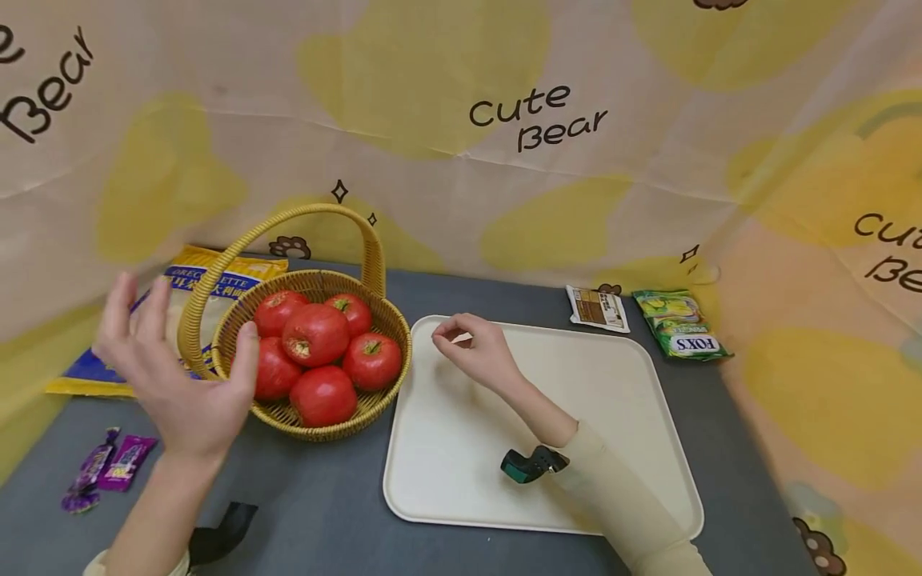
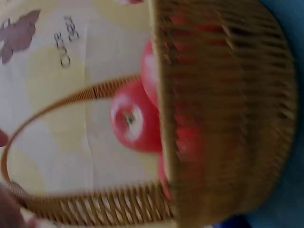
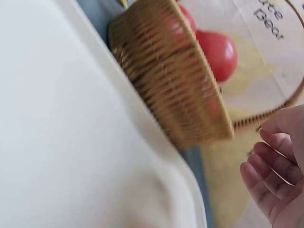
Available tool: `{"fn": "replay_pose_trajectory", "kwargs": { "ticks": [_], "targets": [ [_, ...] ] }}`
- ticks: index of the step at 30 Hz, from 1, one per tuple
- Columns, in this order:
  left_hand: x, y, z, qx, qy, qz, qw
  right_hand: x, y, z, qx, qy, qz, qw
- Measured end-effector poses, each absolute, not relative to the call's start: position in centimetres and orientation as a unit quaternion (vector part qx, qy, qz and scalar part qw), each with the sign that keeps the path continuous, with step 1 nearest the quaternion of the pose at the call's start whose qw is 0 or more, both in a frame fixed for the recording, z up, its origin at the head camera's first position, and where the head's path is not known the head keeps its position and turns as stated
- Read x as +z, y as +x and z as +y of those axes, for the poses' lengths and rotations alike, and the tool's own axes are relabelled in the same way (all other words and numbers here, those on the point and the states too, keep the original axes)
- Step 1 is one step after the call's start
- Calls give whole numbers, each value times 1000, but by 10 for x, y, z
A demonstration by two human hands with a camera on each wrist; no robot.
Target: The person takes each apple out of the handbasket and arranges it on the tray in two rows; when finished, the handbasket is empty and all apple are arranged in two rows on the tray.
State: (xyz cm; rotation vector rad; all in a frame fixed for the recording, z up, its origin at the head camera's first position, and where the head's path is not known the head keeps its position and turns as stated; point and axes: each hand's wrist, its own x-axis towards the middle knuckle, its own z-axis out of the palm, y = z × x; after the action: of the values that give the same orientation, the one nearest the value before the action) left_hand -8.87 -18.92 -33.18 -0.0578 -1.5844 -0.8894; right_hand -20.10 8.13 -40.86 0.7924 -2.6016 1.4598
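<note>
Evidently the apples (image 1: 314, 334), six of them in sight, lie heaped in the basket (image 1: 370, 406), which stands upright between the two hands, its handle (image 1: 373, 256) arching above. The left hand (image 1: 189, 396) is raised at the near left of the basket, fingers and thumb spread apart and holding nothing; in the head view the thumb overlaps the rim and the leftmost apples, but whether it touches them I cannot tell. The right hand (image 1: 477, 350) hangs over the far left part of the tray (image 1: 612, 392), just to the right of the basket. Its fingers are loosely bent, thumb and forefinger close to each other, and nothing is between them; the apples are to its left, apart from it.

The tray lies just right of the basket on the grey table (image 1: 324, 500). A bag (image 1: 219, 300) in yellow and blue lies behind the basket at the far left, with two purple sweets (image 1: 126, 462) nearer, left of the left forearm. Beyond the tray, at the far right, lie a brown-and-white pack (image 1: 598, 310) and a green pack (image 1: 680, 324). Patterned cloth (image 1: 432, 80) hangs behind everything.
</note>
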Motion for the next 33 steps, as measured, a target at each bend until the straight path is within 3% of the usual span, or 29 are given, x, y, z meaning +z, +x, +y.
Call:
{"fn": "replay_pose_trajectory", "kwargs": {
  "ticks": [6,10,21,33],
  "targets": [
    [-362,-64,-251,-396,58,-875,272,-391,-199,46,493,308,-813,-31],
    [-375,-60,-267,-412,29,-898,150,-379,-202,22,481,341,-804,-70],
    [-382,-57,-275,-365,92,-924,60,-365,-214,-34,400,329,-845,-131],
    [-383,-58,-273,-361,110,-923,72,-374,-213,-60,325,318,-882,-126]
  ]
}}
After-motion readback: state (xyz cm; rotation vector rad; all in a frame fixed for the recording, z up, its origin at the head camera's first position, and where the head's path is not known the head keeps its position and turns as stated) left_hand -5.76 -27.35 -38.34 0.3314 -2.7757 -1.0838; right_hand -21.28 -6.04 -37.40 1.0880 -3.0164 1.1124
